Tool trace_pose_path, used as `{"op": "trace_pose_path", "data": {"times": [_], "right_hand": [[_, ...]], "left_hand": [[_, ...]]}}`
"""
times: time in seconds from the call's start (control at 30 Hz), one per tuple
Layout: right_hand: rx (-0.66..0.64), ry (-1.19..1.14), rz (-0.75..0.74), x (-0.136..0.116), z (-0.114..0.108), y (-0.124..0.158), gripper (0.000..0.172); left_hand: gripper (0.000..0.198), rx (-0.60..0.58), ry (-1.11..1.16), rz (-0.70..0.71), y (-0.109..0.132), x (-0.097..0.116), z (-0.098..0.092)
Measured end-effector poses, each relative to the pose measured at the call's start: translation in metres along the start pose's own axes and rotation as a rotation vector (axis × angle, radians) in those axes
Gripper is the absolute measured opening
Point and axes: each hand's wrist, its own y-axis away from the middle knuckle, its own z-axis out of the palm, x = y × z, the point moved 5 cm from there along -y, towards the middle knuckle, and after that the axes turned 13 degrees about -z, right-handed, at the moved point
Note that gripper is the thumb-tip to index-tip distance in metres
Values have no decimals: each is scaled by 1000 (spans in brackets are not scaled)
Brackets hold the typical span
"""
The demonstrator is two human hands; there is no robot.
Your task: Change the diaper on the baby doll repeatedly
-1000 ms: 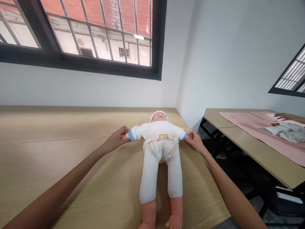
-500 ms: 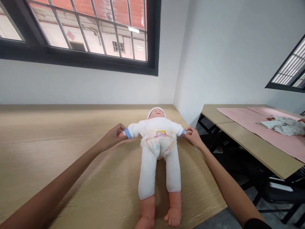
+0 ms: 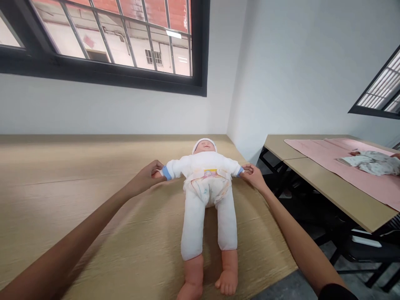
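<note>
A baby doll (image 3: 206, 164) lies on its back on the wooden table (image 3: 131, 246), head away from me and feet toward me. It wears a white cap, a white top with blue cuffs and a diaper (image 3: 208, 185) with a yellow strip at the waist. My left hand (image 3: 150, 177) is closed around the doll's hand at the left cuff. At the right cuff, my right hand (image 3: 253, 177) pinches the doll's other hand. Both doll arms are stretched out sideways.
To the right, past a gap, a second table (image 3: 337, 193) bears a pink cloth (image 3: 318, 151) with a patterned garment (image 3: 375, 162) on it. A black chair (image 3: 368, 250) stands below. Behind the table are a white wall and a barred window.
The view has shifted slightly. My hands keep their hold on the doll's hands, and the doll lies in the same pose.
</note>
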Motion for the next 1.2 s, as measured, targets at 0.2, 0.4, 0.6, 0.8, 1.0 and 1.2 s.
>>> {"op": "trace_pose_path", "data": {"times": [0.2,0.4,0.6,0.8,1.0,1.2], "right_hand": [[20,2,1,4,0,-1,34],[33,14,13,2,0,0,32],[34,37,8,-2,0,1,32],[27,19,12,0,0,0,33],[18,21,4,2,0,0,32],[12,61,-12,6,0,-2,31]], "left_hand": [[41,-31,-8,-6,-3,-5,2],[40,-43,8,15,-6,-8,4],[41,-48,10,-11,-2,-3,3],[42,-42,11,-21,-1,-3,3],[39,-39,27,-1,-3,-5,3],[39,-23,49,20,-8,-11,4]]}}
